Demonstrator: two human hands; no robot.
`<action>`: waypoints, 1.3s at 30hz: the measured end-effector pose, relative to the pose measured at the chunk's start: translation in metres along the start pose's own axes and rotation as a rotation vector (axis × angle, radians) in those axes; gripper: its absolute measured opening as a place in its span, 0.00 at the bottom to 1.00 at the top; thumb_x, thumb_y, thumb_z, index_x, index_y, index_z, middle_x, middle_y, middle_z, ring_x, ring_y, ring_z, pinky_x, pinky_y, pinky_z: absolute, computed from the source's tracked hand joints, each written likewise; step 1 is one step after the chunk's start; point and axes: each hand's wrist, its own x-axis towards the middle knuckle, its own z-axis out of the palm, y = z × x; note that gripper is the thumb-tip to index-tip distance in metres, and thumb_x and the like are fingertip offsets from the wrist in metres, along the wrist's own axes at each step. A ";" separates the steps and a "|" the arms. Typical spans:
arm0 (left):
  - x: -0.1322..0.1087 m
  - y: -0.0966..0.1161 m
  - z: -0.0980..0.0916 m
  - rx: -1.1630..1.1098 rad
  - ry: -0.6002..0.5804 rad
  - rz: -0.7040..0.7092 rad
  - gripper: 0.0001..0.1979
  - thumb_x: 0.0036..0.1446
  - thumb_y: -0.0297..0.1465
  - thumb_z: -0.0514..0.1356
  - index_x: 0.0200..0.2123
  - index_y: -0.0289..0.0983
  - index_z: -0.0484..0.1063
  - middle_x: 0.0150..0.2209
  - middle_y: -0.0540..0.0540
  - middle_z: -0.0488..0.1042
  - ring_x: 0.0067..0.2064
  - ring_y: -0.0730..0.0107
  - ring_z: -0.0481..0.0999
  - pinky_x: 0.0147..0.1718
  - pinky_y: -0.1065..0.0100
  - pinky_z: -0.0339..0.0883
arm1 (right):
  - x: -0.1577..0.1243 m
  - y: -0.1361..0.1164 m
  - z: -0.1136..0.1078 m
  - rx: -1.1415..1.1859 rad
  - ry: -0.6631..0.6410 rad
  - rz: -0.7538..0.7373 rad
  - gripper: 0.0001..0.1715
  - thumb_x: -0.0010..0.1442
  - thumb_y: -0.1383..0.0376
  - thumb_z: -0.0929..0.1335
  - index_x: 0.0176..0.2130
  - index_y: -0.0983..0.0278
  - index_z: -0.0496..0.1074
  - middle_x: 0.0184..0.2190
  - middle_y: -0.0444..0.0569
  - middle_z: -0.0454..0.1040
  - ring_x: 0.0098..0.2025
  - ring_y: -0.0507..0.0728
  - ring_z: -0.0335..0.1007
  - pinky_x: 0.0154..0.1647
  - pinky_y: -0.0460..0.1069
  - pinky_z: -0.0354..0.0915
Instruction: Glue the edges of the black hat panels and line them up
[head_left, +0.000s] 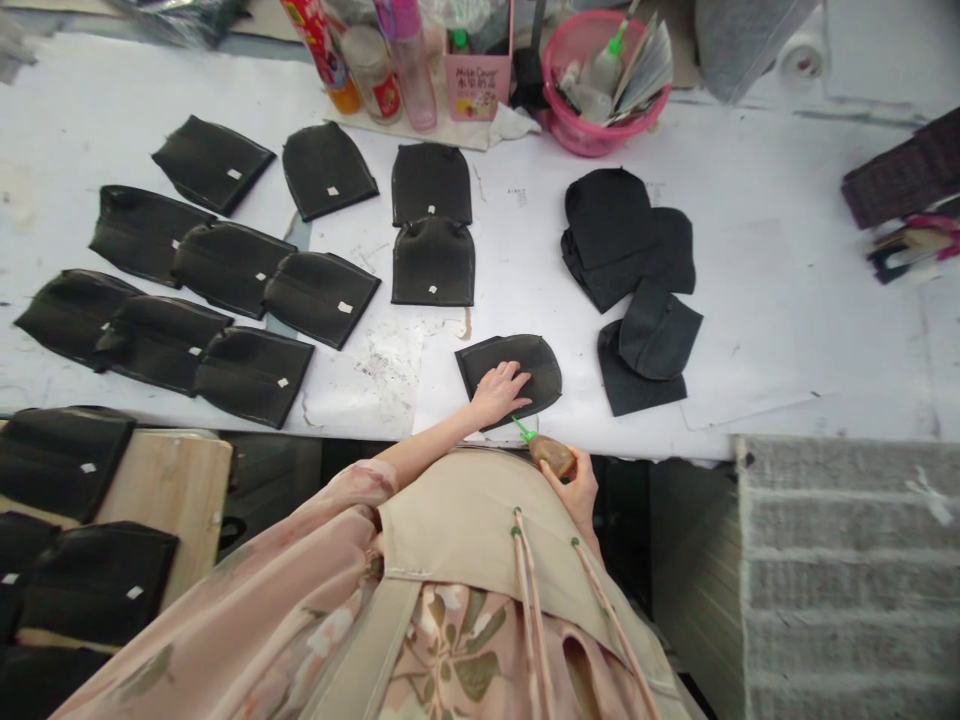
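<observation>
Flat on a black, round-ended fabric piece [540, 362] lies my left hand [501, 393], its fingers spread. My right hand [574, 485] is wrapped round a glue bottle [551, 455] with amber contents and a green nozzle. The nozzle tip is close to the lower edge of the black piece; whether it touches I cannot tell. To the right is a loose pile of black fabric pieces [615, 225], with two more black pieces [660, 330] below it. Black pieces with small white tags [435, 265] lie in overlapping rows on the left.
Along the back stand a pink box [480, 85], a glass jar [371, 75], a pink spray bottle [409, 65] and a pink basket [600, 130] holding another bottle. A wooden board [199, 480] with black pieces is at lower left. Scissors [911, 245] lie far right.
</observation>
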 end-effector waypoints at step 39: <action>0.004 -0.005 -0.001 -0.026 0.013 0.031 0.24 0.58 0.46 0.59 0.54 0.40 0.66 0.53 0.39 0.64 0.53 0.55 0.65 0.48 0.61 0.63 | -0.005 -0.016 0.012 -0.071 -0.142 -0.311 0.26 0.53 0.53 0.72 0.48 0.63 0.70 0.43 0.54 0.73 0.47 0.62 0.70 0.51 0.56 0.67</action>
